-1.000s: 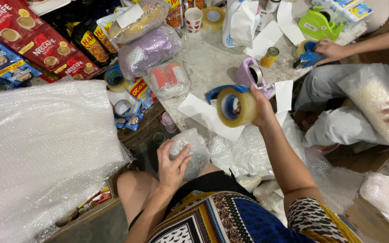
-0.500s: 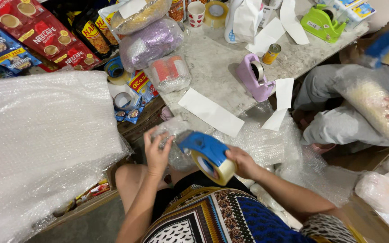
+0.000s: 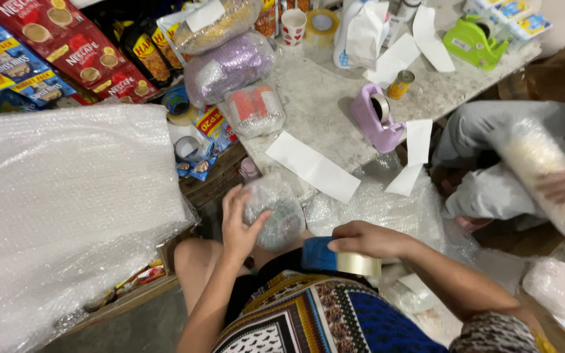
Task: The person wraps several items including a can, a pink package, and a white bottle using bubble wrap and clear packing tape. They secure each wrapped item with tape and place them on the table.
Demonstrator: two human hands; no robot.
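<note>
A bubble-wrapped bundle (image 3: 274, 212) is grasped on the lap by the left hand (image 3: 243, 225). A blue tape dispenser (image 3: 341, 259) is gripped just beside it by the right hand (image 3: 367, 238), below the stone tabletop's (image 3: 325, 108) near edge.

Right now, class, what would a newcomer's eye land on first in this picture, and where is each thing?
First, the big sheet of bubble wrap filling the left side. Then, at bottom centre, the left hand steadying a bubble-wrapped bundle while the right hand grips a blue tape dispenser. Up on the marble table sits a purple tape holder.
</note>
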